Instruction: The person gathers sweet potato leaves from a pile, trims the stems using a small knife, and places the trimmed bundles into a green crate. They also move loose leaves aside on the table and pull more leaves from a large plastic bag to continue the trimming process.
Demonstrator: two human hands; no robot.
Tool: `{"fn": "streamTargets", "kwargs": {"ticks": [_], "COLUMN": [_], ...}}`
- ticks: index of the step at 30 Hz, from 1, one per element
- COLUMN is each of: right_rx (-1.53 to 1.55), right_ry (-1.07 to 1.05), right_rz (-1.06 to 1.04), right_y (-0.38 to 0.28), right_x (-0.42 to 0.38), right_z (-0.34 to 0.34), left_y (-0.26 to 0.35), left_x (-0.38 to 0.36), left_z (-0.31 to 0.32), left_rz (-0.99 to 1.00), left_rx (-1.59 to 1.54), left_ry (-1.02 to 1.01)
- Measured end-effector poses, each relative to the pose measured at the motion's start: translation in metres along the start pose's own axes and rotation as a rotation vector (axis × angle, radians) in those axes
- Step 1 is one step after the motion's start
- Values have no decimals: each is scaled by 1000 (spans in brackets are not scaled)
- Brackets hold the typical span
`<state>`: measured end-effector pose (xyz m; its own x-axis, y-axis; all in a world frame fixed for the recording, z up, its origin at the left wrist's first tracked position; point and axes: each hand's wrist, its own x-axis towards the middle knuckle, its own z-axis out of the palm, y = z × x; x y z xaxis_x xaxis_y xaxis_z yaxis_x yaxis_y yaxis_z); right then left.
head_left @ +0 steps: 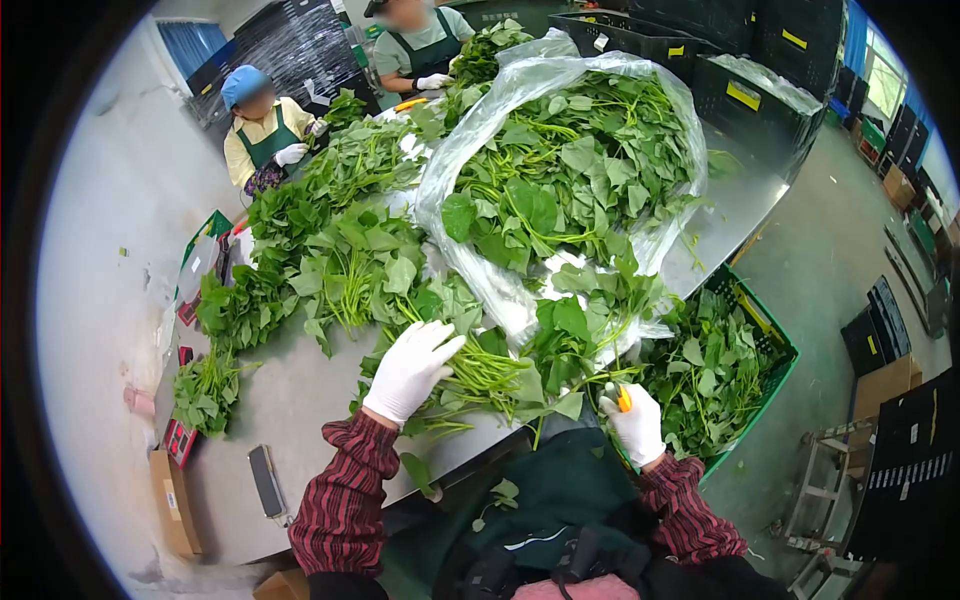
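My left hand (411, 368), in a white glove, lies flat with fingers spread on a bunch of green leafy stems (480, 372) at the near edge of the metal table (290, 400). My right hand (636, 422), also gloved, is closed on a small orange-handled tool (624, 399) next to the stem ends. A big clear plastic bag (470, 150) full of greens (570, 170) lies open just beyond.
A green crate (775, 385) of leaves stands at my right. More greens (340, 250) cover the table's left and far part. Two people in green aprons (262, 130) (415, 45) work at the far end. A phone (266, 480) and a cardboard box (172, 500) lie near left. Black crates (760, 90) are stacked behind.
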<state>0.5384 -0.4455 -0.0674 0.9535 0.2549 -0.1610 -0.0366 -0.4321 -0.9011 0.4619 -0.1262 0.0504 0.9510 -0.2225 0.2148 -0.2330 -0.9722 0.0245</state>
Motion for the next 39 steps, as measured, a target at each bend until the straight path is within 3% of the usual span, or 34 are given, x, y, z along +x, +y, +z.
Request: {"fn": "streamTargets", "kwargs": {"ticks": [2,4,6,8,9,13,16,22,24,28,31,32,34,36,38,39], "right_rx": [-47,-146,-101,43,-34,88,-53,-83,66,-96,-126,-157,-93,179,151,281], "right_ry": [-10,250,248,108,185,174,233,329,264,279,361,461,462,418,572,457], "right_rz": [15,-496,-507,-216,-390,-229,-345,-421,-276,-412,-415,-532,-399,-301,-387,-332], "right_y": [31,56,56,32,54,36,44,61,53,78,66,60,52,15,-17,-47], "right_x": [5,15,19,11,18,19,27,36,33,35,27,29,27,31,47,40], "right_z": [11,28,37,38,48,56,60,72,69,66,51,42,18,-9,-18,-22], "left_y": [-13,-9,5,20,26,30,25,31,31,21,7,3,-10,-23,-48,-58], "left_x": [-8,-5,0,6,7,6,10,34,36,34,27,30,32,29,21,17], "left_z": [15,12,0,-5,0,25,13,-1,12,47,50,37,6,-21,-27,-30], "left_rz": [44,99,113,145,191,253,162,130,150,142,231,212,106,-135,-292,-443], "left_rx": [102,87,74,57,28,-139,-222,27,114,193,74,72,-30,-86,-173,-346], "left_ry": [103,182,245,230,208,-33,-168,-363,-292,-291,-106,-51,105,246,366,317]}}
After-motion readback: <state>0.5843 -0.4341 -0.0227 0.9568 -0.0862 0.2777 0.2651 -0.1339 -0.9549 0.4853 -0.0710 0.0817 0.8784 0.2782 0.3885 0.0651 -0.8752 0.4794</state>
